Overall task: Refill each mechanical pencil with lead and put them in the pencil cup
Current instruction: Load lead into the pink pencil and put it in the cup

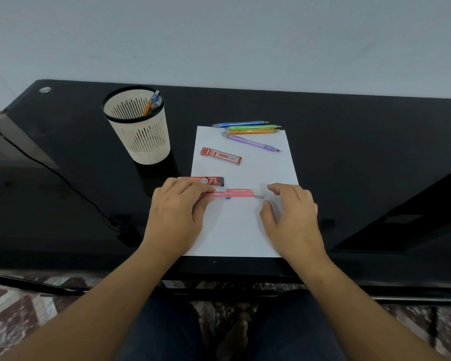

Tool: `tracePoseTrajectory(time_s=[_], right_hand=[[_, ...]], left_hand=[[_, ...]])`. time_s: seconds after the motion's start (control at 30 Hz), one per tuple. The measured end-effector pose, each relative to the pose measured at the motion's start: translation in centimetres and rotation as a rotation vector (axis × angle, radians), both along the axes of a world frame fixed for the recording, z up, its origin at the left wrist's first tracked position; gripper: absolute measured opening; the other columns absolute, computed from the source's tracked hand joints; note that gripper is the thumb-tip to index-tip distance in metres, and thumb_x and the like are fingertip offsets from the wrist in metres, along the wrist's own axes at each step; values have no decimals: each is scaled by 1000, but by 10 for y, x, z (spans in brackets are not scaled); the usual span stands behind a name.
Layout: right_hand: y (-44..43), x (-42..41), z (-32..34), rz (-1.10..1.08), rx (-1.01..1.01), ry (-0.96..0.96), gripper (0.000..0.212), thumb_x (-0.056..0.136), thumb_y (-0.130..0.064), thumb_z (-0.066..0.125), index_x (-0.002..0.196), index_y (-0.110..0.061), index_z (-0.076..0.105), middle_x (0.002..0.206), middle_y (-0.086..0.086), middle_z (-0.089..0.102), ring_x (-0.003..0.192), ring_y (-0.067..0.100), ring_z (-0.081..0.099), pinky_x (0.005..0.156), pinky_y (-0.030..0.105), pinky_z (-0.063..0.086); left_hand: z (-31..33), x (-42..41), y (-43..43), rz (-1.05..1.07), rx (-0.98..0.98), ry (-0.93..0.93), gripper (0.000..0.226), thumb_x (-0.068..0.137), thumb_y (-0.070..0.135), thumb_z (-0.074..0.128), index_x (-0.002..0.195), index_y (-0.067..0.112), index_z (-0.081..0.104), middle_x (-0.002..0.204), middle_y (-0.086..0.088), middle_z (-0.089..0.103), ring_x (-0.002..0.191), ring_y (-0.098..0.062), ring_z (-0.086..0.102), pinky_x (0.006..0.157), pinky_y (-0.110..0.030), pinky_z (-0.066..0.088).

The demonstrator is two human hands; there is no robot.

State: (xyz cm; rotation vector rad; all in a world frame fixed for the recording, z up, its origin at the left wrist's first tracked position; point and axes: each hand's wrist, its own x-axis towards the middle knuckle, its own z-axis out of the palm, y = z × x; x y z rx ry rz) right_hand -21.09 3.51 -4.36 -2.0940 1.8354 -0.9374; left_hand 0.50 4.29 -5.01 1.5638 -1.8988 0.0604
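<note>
Pink pencil [235,193] near front edge of desk [362,165] | light, stiff, kinda slick, grab mid-barrel | left hand [176,212] clamped on it | right hand [292,214] loose, fingers apart

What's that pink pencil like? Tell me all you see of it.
The pink pencil looks plastic and slim, with a small blue part beneath and a pale, blurred right end. It is held level, crosswise over the paper. The left hand pinches its left end; the right hand hovers by the other end, contact unclear.
</note>
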Motion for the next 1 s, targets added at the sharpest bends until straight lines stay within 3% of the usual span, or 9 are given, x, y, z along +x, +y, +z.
tracePoseTrajectory(time_s=[0.23, 0.43, 0.57, 0.67, 0.83, 1.0], right_hand=[[0, 1, 3, 41, 7, 88, 34, 91, -35, 57, 124, -26, 58, 117, -8, 56, 108, 13, 41, 90, 29, 32], [1, 7, 11, 126, -160, 168, 29, 90, -37, 49, 107, -23, 67, 103, -9, 65, 100, 15, 54, 87, 33, 36], [-7, 8, 22, 148, -208, 119, 12, 89, -23, 61, 98, -21, 70, 93, -7, 67, 93, 17, 57, 84, 32, 37], [-11, 6, 26, 146, -152, 90, 12, 86, -19, 68, 99, -19, 71, 94, -5, 67, 93, 19, 56, 82, 32, 37], [-7, 4, 19, 174, -94, 33, 10, 86, -24, 67, 93, -18, 72, 88, -5, 65, 87, 17, 55, 76, 36, 44], [-1, 5, 16, 191, -48, -69, 15, 89, -27, 62, 95, -18, 72, 88, -7, 65, 87, 13, 53, 79, 41, 49]], left_hand=[[-1, 0, 0, 1, -6, -5, 27, 93, 36, 51, 103, 19, 71, 103, 4, 68, 96, -18, 55, 77, -35, 44], [0, 0, 0, -4, -5, -19, 29, 93, 36, 50, 103, 19, 71, 102, 4, 68, 95, -17, 56, 77, -31, 41], [-1, 0, 1, -3, -3, -10, 29, 94, 37, 49, 102, 20, 71, 102, 6, 68, 95, -16, 55, 78, -28, 39], [-1, 1, 0, 5, -7, -6, 29, 94, 37, 49, 102, 20, 71, 102, 6, 68, 95, -16, 56, 77, -30, 39], [0, 0, 1, 3, -15, -4, 30, 94, 37, 48, 101, 19, 70, 101, 5, 69, 95, -17, 56, 79, -29, 38], [1, 1, 1, 5, -24, -13, 29, 95, 37, 48, 100, 19, 70, 101, 6, 69, 95, -17, 56, 79, -25, 32]])
